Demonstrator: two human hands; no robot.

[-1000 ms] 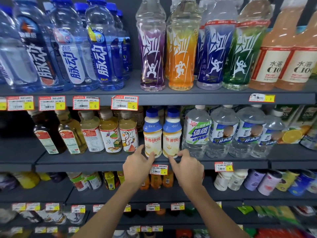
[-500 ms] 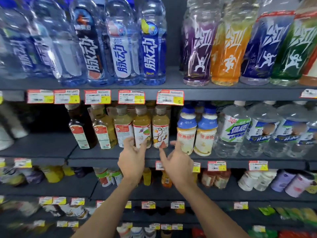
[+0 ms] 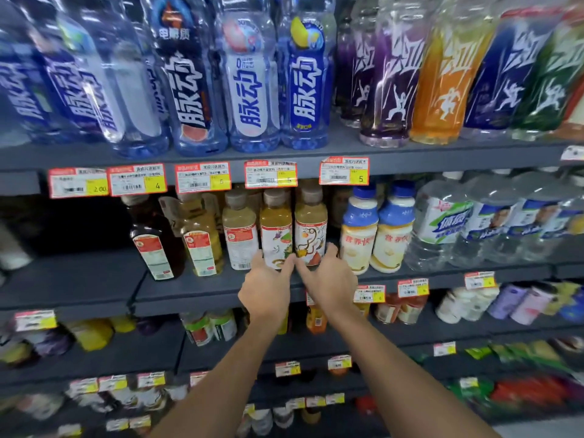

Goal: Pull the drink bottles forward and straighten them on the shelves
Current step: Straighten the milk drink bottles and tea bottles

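Juice bottles (image 3: 276, 235) | left hand (image 3: 265, 292), right hand (image 3: 331, 282) hold bases | milk bottles (image 3: 360, 235) beside

shop: shelves (image 3: 79, 289) w/ price tags (image 3: 343, 171), rows of drink bottles (image 3: 309, 226).

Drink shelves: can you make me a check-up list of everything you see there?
Surface: dark grey middle shelf, with price tags on the shelf edge above.
Job's things: flower-label juice bottle and swirl-label juice bottle, upright, side by side.
Clutter: nothing seen.
Hands: left hand grips the flower-label juice bottle at its base; right hand grips the swirl-label juice bottle likewise.
Cables: nothing seen.
Surroundings: blue-capped milk drinks to the right, big blue bottles above, lower shelves blurred.
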